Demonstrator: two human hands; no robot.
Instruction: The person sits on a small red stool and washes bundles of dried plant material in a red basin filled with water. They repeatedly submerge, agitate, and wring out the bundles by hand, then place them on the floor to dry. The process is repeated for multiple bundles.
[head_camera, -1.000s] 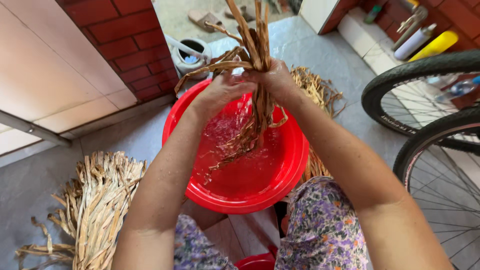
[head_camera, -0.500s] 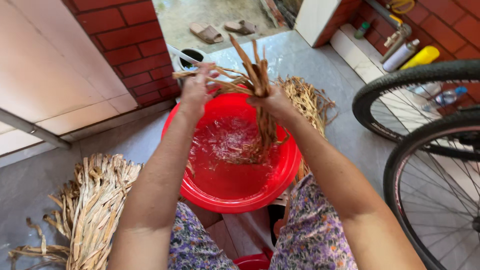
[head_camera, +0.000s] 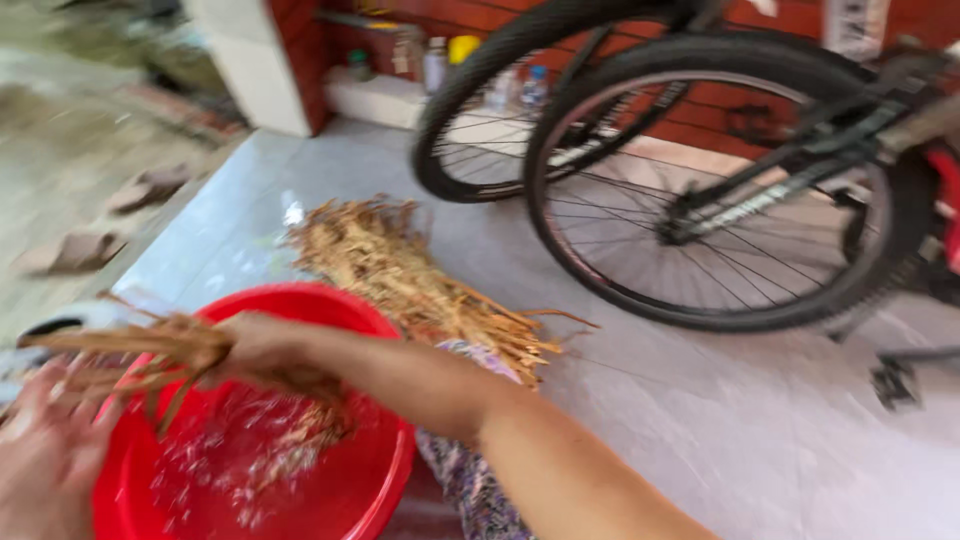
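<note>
— On a pale tiled floor (head_camera: 700, 420) beside a red brick wall (head_camera: 760, 110), with a bicycle (head_camera: 720, 190) parked at two o'clock, we had a red plastic basin (head_camera: 385, 470) of water in front of us, down at seven o'clock.

— And our hands?

— Our right hand (head_camera: 250, 350) was clamped around a bundle of brown dried stalks (head_camera: 120, 345), held across the basin's left rim, its lower ends trailing into the splashing water (head_camera: 230, 450). Our left hand (head_camera: 45, 460) hung at eight o'clock, fingers spread wide, just beside the bundle's tips and gripping nothing, as far as the blur let us tell.

— How much was done?

— We judged the work well short of finished. That one bundle looked wet and under rinse. A heap of dry stalks (head_camera: 400, 270) lay on the floor behind the basin, at twelve o'clock from it, touching or nearly touching its far rim, and looked untouched by water.

— Anything else about?

— Bottles (head_camera: 435, 65) stood on a low ledge by the wall, at eleven o'clock, and flat stones lay on the wet ground (head_camera: 80, 170) at ten o'clock.
</note>
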